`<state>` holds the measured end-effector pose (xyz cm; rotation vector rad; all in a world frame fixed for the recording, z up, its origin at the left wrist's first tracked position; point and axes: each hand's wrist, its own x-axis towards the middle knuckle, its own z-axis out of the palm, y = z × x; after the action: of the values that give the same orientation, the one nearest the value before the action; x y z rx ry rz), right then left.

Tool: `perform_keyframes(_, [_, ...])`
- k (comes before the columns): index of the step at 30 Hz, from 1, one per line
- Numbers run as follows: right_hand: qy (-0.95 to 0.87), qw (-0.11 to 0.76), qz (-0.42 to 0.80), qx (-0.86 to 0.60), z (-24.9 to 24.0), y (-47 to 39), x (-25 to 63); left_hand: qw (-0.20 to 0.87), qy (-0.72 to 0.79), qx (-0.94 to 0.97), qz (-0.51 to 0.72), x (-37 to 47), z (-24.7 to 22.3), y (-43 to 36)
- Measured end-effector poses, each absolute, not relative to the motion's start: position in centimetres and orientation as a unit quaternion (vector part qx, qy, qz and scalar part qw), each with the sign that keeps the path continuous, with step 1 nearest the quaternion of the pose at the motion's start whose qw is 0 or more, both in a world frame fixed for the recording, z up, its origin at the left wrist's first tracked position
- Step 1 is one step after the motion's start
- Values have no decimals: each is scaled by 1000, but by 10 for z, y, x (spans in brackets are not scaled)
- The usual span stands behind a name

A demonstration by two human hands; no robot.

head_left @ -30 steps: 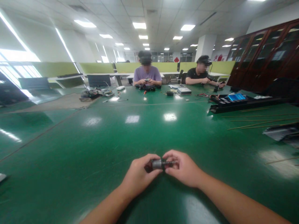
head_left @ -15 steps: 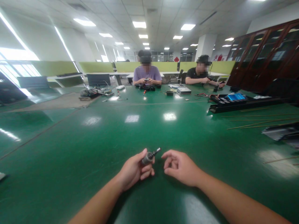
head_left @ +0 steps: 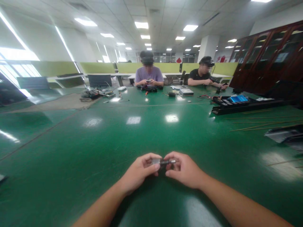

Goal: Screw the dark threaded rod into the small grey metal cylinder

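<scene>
Low in the middle of the view, my left hand (head_left: 139, 171) holds a small metal tool (head_left: 163, 162) between thumb and fingers. The tool has a grey cylindrical body and a thin dark shaft with a shiny tip, and it lies nearly level, pointing right. Its tip reaches in between the thumb and forefinger of my right hand (head_left: 186, 170). Those fingers are curled but apart, and they do not visibly grip the tip. Both hands are just above the green table (head_left: 113, 135).
Two people sit across the table, a purple shirt (head_left: 156, 74) and a black sleeve (head_left: 193, 76) showing. A black tray (head_left: 227, 108) with a blue item is at right, near thin rods (head_left: 255, 127). Electronic parts (head_left: 94, 94) lie at far left.
My left hand has turned the tool from a slanted, upward-pointing position to nearly level, and its tip has moved right, between my right fingers. My right hand has barely moved.
</scene>
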<state>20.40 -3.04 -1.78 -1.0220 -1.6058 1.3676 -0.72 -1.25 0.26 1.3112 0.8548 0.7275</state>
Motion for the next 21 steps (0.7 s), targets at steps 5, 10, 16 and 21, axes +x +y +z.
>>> perform_keyframes(5, [-626,391,533,-413,-18,-31,204,648,379,571,333,-6,0,-15])
perform_keyframes(10, [-626,396,521,-425,-20,-30,203,643,375,576,338,-5,0,-18])
perform_keyframes(16, [-632,398,516,-419,-16,-33,203,644,380,576,332,-4,1,-19])
perform_keyframes(21, [-633,413,505,-416,-15,-33,202,641,383,577,331,-4,0,-18])
